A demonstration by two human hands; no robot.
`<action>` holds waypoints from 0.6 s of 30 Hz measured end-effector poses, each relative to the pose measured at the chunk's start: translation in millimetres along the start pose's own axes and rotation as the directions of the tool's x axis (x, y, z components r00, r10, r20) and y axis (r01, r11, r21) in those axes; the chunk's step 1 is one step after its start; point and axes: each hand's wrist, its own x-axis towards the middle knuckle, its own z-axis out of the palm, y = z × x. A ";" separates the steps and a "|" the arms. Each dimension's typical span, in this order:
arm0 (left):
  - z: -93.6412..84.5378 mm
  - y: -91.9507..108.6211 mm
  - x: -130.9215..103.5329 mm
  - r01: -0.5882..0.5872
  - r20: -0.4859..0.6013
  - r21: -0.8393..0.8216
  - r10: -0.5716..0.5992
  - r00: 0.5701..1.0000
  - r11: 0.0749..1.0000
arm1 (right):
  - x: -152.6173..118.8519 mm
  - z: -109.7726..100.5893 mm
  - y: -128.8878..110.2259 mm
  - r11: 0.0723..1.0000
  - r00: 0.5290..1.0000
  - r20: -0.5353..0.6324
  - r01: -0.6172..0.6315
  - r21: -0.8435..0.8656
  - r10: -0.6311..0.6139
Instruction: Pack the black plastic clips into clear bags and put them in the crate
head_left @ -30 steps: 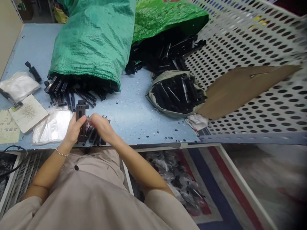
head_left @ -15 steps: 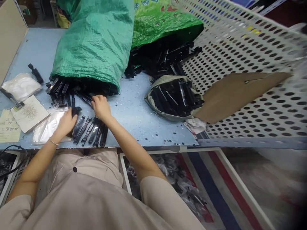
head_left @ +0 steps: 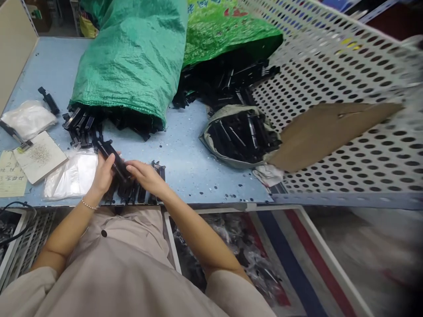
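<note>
yellowish note [head_left: 12, 178] with illegible handwriting, bright green bag [head_left: 228, 33] with unreadable lettering

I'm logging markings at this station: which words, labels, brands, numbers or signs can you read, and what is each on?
No text can be read with certainty.
Yellow note, far left: handwritten lines, too blurred to read.
Bright green bag, top: printed characters and a red mark, too blurred to read.
Black part in the left hand: no lettering can be made out.
</note>
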 end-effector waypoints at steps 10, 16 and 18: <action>11.6 19.4 -36.1 0.164 0.116 0.048 -0.168 0.979 0.985 | 15.6 8.9 1.7 0.919 0.939 -0.198 0.204 -0.337 -0.280; 1.9 23.4 -21.7 0.060 -0.019 0.008 -0.060 0.998 0.998 | -25.1 48.0 -17.0 0.954 0.973 -0.009 0.224 -0.200 -0.231; -0.7 24.6 -19.4 0.075 -0.021 0.019 -0.074 0.997 0.997 | -40.6 59.5 -20.1 0.945 0.978 0.010 0.205 -0.253 -0.209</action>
